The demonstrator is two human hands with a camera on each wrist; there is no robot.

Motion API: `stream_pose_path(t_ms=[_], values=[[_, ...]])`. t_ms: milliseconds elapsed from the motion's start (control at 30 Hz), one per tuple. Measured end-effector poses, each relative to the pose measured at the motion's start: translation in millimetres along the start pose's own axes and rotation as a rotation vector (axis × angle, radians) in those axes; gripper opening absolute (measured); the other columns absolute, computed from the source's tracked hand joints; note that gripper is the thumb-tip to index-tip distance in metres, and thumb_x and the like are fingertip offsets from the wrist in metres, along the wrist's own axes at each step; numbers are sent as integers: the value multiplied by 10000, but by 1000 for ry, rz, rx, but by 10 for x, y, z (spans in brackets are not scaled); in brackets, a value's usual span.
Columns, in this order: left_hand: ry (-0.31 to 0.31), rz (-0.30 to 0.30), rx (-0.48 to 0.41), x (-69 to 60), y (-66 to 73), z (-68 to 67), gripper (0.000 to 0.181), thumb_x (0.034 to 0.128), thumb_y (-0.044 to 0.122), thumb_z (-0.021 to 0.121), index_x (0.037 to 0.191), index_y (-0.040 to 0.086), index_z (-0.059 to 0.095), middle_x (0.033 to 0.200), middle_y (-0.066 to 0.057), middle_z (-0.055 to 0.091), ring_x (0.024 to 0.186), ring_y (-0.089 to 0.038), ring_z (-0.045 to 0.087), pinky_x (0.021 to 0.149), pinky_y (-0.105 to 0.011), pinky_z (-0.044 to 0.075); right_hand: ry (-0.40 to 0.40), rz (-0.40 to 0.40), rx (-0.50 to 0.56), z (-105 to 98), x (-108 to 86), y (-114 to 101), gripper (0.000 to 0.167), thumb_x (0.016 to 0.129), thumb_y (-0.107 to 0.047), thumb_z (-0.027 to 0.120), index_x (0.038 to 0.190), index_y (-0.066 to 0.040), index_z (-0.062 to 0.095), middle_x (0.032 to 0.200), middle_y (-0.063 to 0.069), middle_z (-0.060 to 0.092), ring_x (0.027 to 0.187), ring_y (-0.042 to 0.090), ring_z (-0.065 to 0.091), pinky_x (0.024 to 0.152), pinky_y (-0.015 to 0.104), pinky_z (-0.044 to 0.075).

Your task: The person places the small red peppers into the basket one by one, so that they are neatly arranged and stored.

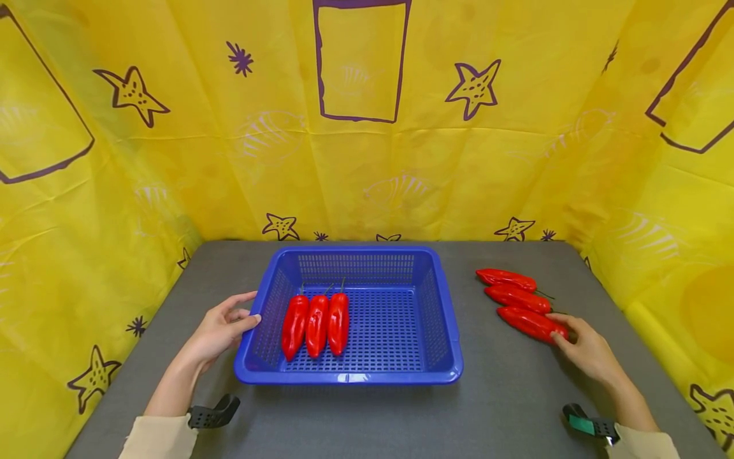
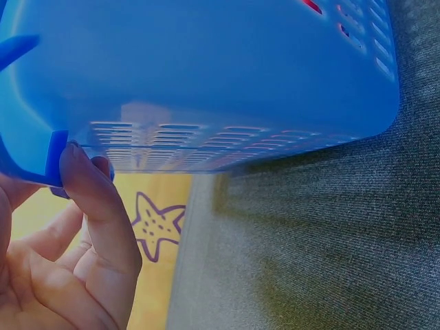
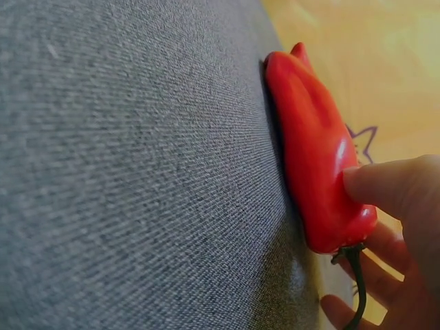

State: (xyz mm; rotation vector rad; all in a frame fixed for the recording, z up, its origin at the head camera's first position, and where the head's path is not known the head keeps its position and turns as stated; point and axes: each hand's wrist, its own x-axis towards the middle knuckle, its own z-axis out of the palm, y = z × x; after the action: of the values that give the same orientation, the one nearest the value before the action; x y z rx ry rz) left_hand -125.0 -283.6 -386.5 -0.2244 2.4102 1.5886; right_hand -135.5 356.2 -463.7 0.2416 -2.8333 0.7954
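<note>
On woven cloth (image 1: 504, 408), right hand (image 1: 589, 350) pinches glossy tapered pepper (image 1: 529, 322); left hand (image 1: 215, 333) grips slotted basket (image 1: 401, 377).

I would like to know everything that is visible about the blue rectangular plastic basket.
The blue rectangular basket, apparently plastic, has a smooth rim, rounded corners, slotted sloping walls and a perforated floor. It stands upright, open-topped, on the grey fabric-like tabletop. The person's bare left hand holds its left rim. Three shiny, red, elongated peppers lie side by side on the left part of its floor, stems toward the far wall.
</note>
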Motion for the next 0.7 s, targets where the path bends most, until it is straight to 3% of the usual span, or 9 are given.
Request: stream_pose_path(t_ms=[200,533,700], values=[[6,-7,7,-5,0,-3,671,866,292,635,1422,122,300,1045,-189,577,833,-232,639,765,-419,540,1,-12,32,-5,34,14,292,865,-42,583,1151,14,572,1106,298,534,995,455,490,771,587,386],[9,-3,9,0,-6,-4,671,868,295,632,1423,119,299,1045,-191,577,832,-233,639,760,-410,542,53,-54,18,6,70,18,278,828,60,510,1089,31,601,1056,274,558,960,431,500,761,571,382],[8,-7,8,-2,-2,-4,671,868,297,631,1423,120,298,1051,-191,579,841,-231,639,766,-415,541,76,-26,12,7,71,2,288,840,44,516,1116,28,596,1075,279,543,964,431,495,754,583,381]])
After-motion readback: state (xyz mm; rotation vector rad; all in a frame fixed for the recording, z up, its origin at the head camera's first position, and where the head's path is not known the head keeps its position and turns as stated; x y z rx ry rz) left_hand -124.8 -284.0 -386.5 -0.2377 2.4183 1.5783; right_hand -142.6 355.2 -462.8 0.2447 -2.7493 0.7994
